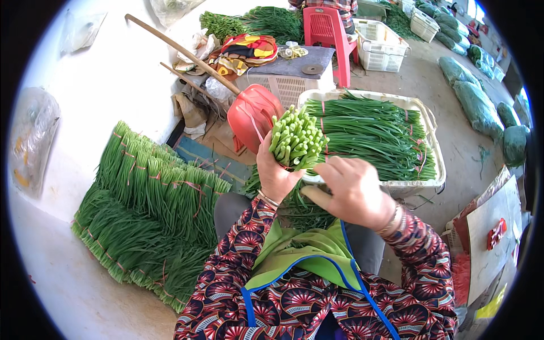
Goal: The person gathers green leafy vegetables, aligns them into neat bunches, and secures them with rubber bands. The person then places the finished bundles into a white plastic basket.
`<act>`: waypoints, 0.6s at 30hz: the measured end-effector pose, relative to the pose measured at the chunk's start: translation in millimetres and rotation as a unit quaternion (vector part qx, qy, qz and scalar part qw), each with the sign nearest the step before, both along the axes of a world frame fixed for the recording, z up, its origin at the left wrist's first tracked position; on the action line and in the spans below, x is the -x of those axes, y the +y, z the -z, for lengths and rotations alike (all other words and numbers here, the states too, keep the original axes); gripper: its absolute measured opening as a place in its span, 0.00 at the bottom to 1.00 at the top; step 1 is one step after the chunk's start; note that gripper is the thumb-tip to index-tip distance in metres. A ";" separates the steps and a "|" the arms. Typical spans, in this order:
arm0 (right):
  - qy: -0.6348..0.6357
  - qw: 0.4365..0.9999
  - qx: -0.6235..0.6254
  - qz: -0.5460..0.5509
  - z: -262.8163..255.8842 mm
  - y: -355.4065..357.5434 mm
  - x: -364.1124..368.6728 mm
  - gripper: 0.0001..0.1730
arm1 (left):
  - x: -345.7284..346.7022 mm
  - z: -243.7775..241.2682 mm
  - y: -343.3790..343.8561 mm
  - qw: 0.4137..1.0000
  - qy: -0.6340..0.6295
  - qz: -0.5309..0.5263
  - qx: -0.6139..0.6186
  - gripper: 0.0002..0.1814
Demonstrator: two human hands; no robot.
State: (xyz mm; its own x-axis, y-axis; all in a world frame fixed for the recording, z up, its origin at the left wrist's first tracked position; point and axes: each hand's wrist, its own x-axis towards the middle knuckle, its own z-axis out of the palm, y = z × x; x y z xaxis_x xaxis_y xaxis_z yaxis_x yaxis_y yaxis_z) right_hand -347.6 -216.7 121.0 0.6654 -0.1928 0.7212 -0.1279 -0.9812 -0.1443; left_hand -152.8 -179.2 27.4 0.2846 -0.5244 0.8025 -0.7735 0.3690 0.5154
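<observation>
My left hand [275,170] grips a bundle of green leafy stalks [297,138], its pale cut ends turned up towards me and a pink tie just visible at the hand. Close to the bundle's lower right side is my right hand [350,189], its fingers bent; whether it pinches a stalk or the tie cannot be told. Behind both hands stands a white plastic crate [440,157] filled with tied green bundles [369,138]. More tied bundles [157,182] are stacked on the floor at the left. Loose greens lie between my knees, beyond a green apron [314,246].
A red dustpan [255,114] with a wooden handle stands beyond my left hand. Behind it is a covered crate [293,70] bearing cloths. A person sits on a red plastic chair [325,25] at the back. Filled bags [476,104] and cardboard [488,238] are at the right.
</observation>
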 end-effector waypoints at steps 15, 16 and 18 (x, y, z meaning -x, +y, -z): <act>-0.021 0.979 0.118 0.164 72.3 -6.7 -74.5 0.11 | -3.6 30.0 -9.5 0.987 0.010 -0.161 0.030 0.42; -0.045 0.980 0.108 0.160 72.2 -2.6 -75.1 0.07 | -3.5 30.2 -9.4 0.986 -0.001 -0.164 0.035 0.42; -0.057 0.982 0.084 0.160 78.9 -4.8 -76.3 0.07 | -2.5 30.6 -9.5 0.985 -0.022 -0.166 0.044 0.43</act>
State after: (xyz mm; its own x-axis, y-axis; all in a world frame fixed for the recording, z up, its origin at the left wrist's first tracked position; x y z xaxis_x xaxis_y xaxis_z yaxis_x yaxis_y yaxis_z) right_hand -271.2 -221.5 42.1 0.5031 -0.2512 0.8269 -0.4256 -0.9048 -0.0159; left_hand -150.4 -188.7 -3.2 0.3917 -0.3366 0.8563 -0.8802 0.1341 0.4553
